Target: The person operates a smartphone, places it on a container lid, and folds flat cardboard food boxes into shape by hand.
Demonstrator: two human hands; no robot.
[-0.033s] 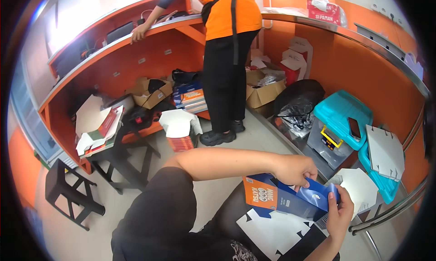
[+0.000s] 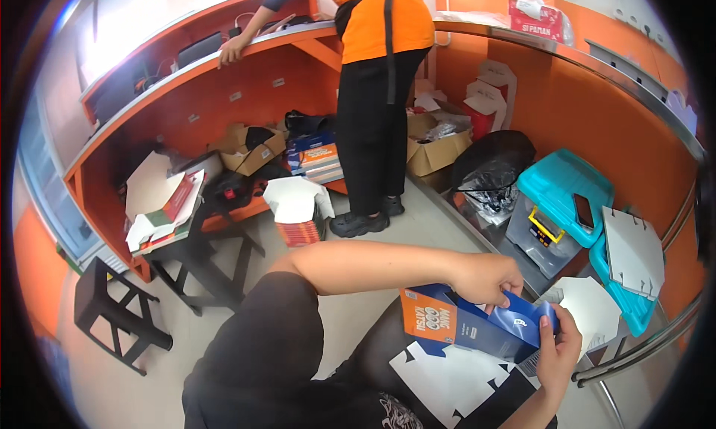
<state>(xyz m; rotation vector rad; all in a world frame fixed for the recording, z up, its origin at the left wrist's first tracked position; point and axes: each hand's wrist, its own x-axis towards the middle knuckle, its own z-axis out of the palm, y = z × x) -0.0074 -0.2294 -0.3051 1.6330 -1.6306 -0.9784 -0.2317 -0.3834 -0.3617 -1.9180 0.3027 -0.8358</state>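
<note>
A blue and orange paperboard box (image 2: 470, 330) lies tilted over my lap, partly folded, with white print on its sides. My left hand (image 2: 486, 283) reaches across from the left, its fingers closed in a pinch at the box's blue flap. At the right end, my right hand (image 2: 559, 348) grips the same box, thumb on top of the flap; the other fingers are partly hidden. Below the box, a flat white die-cut card sheet (image 2: 451, 384) with notched edges rests on my legs.
A stack of folded cartons (image 2: 300, 216) stands on the floor ahead, near another person (image 2: 377, 123) at the counter. Black stools (image 2: 112, 302) are at left, one bearing cartons. At right are a teal-lidded bin (image 2: 559, 186) with a phone on it, white card sheets (image 2: 632, 250) and a metal rail (image 2: 626, 365).
</note>
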